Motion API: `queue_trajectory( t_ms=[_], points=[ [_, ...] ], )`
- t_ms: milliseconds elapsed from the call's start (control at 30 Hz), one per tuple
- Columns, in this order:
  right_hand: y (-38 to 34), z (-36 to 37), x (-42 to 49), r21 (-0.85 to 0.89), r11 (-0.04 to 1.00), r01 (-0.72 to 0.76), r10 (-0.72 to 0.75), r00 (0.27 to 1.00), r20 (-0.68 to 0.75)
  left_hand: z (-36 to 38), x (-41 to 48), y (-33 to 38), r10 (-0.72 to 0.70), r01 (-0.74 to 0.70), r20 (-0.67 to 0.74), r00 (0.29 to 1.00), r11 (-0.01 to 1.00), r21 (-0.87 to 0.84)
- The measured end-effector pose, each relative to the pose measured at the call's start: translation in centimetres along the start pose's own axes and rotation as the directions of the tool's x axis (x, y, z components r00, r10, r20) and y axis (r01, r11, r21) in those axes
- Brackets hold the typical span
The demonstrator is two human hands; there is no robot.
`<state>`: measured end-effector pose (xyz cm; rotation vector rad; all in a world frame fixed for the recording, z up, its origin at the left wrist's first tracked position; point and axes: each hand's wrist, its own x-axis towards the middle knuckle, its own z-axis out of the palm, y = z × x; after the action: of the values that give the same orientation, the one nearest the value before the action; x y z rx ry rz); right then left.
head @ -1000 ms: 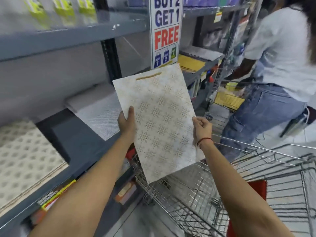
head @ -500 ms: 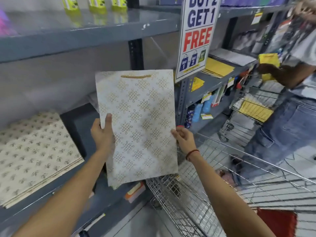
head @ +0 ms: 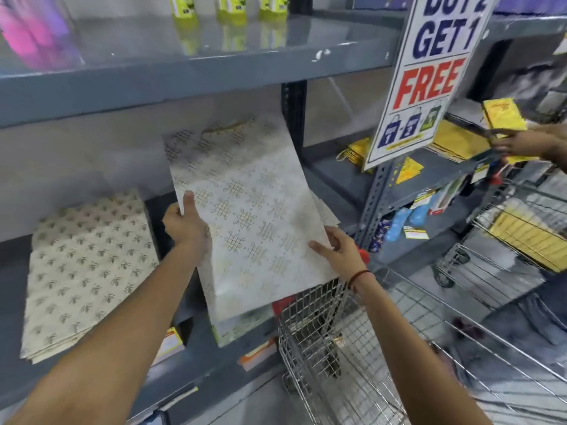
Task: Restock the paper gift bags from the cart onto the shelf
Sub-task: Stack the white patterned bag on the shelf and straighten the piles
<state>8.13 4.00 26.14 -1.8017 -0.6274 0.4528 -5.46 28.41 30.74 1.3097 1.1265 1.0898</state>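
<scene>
A flat white paper gift bag (head: 248, 216) with a gold knot pattern and a gold handle is held tilted over the grey shelf (head: 171, 305), its top end reaching in under the upper shelf. My left hand (head: 184, 223) grips its left edge and my right hand (head: 339, 250) holds its lower right edge. Its lower end hangs past the shelf's front edge. The wire cart (head: 331, 338) stands just below and to the right of my right hand.
A stack of cream patterned bags (head: 82, 268) lies on the same shelf to the left. A "BUY 2 GET 1 FREE" sign (head: 429, 78) hangs on the upright post. Another person's hand (head: 521, 142) holds yellow bags at the right, over a second cart (head: 506, 253).
Both hands have carried the bag from above the cart to the left and forward, into the shelf opening. The view has turned left toward the shelf.
</scene>
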Motion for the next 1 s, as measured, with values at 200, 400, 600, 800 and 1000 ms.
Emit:
queue_trajectory(
  t_ms=[200,400,600,800,1000],
  points=[
    [-1.8,-1.3,5.1,0.071,0.997,0.039,-0.031,0.993,-0.117,2.4,2.0,1.9,-0.254,0.255,0.055,0.966,0.967,-0.022],
    [-0.5,-1.2,9.9,0.095,0.995,-0.044,0.060,0.984,-0.168,3.5,-0.5,-1.3,-0.198,0.041,0.388,0.900,0.926,0.376],
    [0.2,-1.4,11.0,-0.192,0.977,-0.088,0.050,0.980,-0.194,1.4,-4.5,-4.4,-0.079,-0.262,0.518,0.852,0.792,0.551],
    [1.8,-0.8,10.9,-0.507,0.856,-0.100,0.032,0.989,-0.142,0.8,-7.9,-4.4,0.014,-0.403,0.496,0.868,0.604,0.688],
    [0.6,-3.7,10.1,-0.654,0.757,0.001,0.171,0.965,0.199,0.5,-8.6,-5.2,0.120,-0.468,0.497,0.860,0.575,0.671]
  ],
)
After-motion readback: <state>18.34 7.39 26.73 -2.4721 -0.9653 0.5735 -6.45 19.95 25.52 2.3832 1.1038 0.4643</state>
